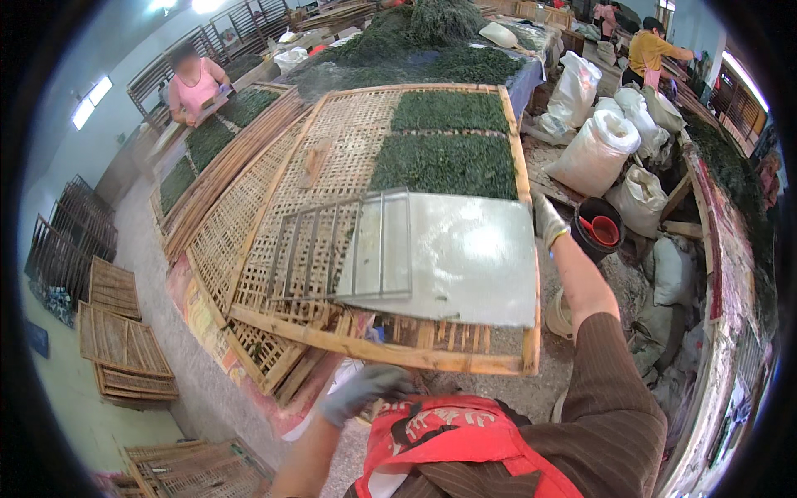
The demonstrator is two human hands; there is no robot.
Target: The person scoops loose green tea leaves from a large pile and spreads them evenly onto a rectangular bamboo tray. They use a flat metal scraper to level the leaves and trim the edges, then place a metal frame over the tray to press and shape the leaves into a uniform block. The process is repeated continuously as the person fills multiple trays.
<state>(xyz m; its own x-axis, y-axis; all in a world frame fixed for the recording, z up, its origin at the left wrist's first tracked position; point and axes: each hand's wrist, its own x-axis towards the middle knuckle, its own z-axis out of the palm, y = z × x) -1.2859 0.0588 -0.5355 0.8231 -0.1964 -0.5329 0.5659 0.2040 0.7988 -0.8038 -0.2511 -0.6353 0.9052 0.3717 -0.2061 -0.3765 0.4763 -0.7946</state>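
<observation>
My left hand (367,392), in a grey glove, hangs in front of the near rail of a wooden-framed woven drying rack (373,352), apart from it. The right hand (549,218), gloved too, is at the right edge of the rack by the corner of a flat, shiny sheet (461,249); its fingers are partly hidden. A thin metal frame with crossbars (345,249) overlaps the left part of the sheet. Beyond the sheet lie rectangular layers of dark green shredded plant material (445,163) on the mesh. A small wooden block (314,163) rests further left on the mesh.
More racks (230,218) are stacked at the left. Behind stands a heap of green material (398,37) with a white scoop (498,35). White sacks (594,152) and a dark bucket with a red dipper (601,230) are at the right. A co-worker (196,84) stands at the far left, another (654,53) far right.
</observation>
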